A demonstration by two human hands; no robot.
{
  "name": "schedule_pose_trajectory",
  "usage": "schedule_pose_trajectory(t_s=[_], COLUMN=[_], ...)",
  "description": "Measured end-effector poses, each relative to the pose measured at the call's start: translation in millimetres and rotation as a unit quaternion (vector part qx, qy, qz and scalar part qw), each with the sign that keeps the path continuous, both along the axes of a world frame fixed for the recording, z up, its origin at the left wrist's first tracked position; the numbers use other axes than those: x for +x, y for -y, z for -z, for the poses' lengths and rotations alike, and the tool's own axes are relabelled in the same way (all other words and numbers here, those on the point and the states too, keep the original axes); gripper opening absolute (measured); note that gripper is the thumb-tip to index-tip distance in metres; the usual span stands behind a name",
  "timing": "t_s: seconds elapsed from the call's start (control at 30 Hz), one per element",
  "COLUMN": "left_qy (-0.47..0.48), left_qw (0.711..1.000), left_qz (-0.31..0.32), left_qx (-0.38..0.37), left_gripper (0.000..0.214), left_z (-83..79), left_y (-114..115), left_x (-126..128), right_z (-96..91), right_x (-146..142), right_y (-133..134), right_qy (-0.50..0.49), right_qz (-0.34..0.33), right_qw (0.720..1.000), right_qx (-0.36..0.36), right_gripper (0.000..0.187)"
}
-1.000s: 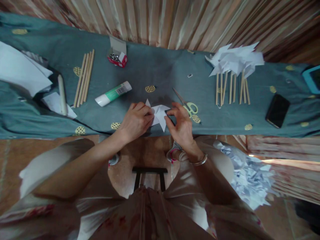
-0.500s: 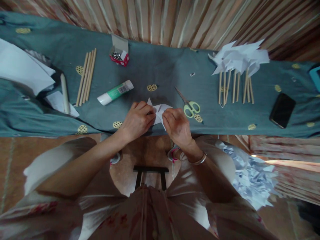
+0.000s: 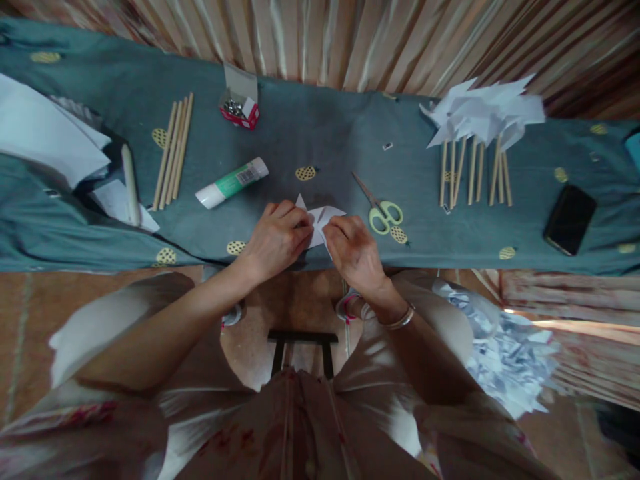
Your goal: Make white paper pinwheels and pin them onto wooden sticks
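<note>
A small folded white paper shape lies near the front edge of the teal cloth. My left hand is closed on its left side, fingers curled over the paper. From the right, my right hand pinches the same paper with bent fingers. Most of the paper is hidden under both hands; only points stick out at the top. Green-handled scissors lie just right of my right hand. A green and white glue stick lies to the upper left of my left hand.
Loose wooden sticks lie at the left, near white paper sheets. A small red box of pins stands at the back. Several finished paper pinwheels on sticks lie at the right, with a black phone beyond. Paper scraps cover the floor.
My right hand has moved left onto the paper and closed over it, covering the lower point that showed before. The left hand has held still.
</note>
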State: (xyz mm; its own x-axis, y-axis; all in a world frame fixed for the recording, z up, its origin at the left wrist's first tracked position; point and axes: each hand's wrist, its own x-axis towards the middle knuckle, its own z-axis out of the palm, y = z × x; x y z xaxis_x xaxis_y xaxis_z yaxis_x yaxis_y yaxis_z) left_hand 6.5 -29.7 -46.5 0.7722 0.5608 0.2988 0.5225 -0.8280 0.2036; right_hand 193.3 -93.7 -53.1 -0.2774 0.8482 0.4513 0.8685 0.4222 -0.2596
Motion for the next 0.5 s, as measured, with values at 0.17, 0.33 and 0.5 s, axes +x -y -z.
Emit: schedule_pose_trajectory(t_s=[0.17, 0.33, 0.5], left_qy=[-0.004, -0.013, -0.002], left_qw=[1.000, 1.000, 1.000], left_qz=[0.004, 0.000, -0.004], left_qx=[0.002, 0.000, -0.006], left_gripper=[0.022, 0.025, 0.025], left_z=[-0.7, -1.3, 0.7], left_y=[0.0, 0.6, 0.7], left_x=[-0.2, -1.0, 0.0], right_z=[1.4, 3.9, 2.1], right_x=[0.4, 0.6, 1.3], right_y=[0.5, 1.2, 1.4], right_qy=[-0.004, -0.025, -0.021], right_qz=[-0.002, -0.009, -0.008], right_qw=[1.000, 0.999, 0.997], right_qx=[-0.006, -0.036, -0.070], right_gripper=[0.026, 0.031, 0.032])
